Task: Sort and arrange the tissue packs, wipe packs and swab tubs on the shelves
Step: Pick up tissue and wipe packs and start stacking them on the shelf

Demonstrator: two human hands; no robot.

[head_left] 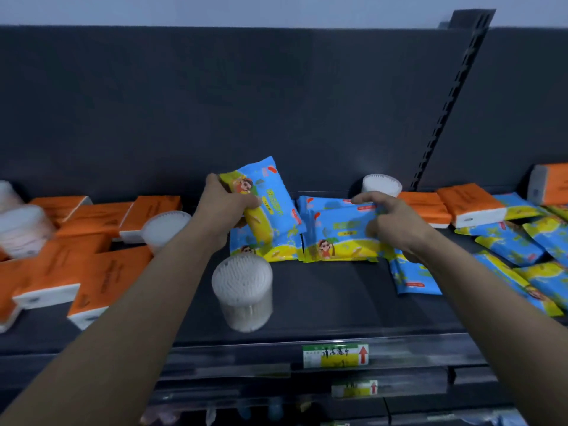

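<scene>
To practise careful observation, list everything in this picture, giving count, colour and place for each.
wipe packs: about ten, blue and yellow, middle and right
tissue packs: about ten, orange and white, left and right
swab tubs: five, clear with white swabs, three mid-shelf, two blurred at left
price labels: two, green-yellow with red arrows, front edges below
shelf: one loaded, dark grey, under the goods
left hand: one, grips the lifted wipe pack
right hand: one, holds a flat wipe pack

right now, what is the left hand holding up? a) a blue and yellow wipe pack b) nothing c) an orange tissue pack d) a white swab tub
a: the left hand grips a blue and yellow wipe pack, tilted above the packs lying on the shelf.
</scene>
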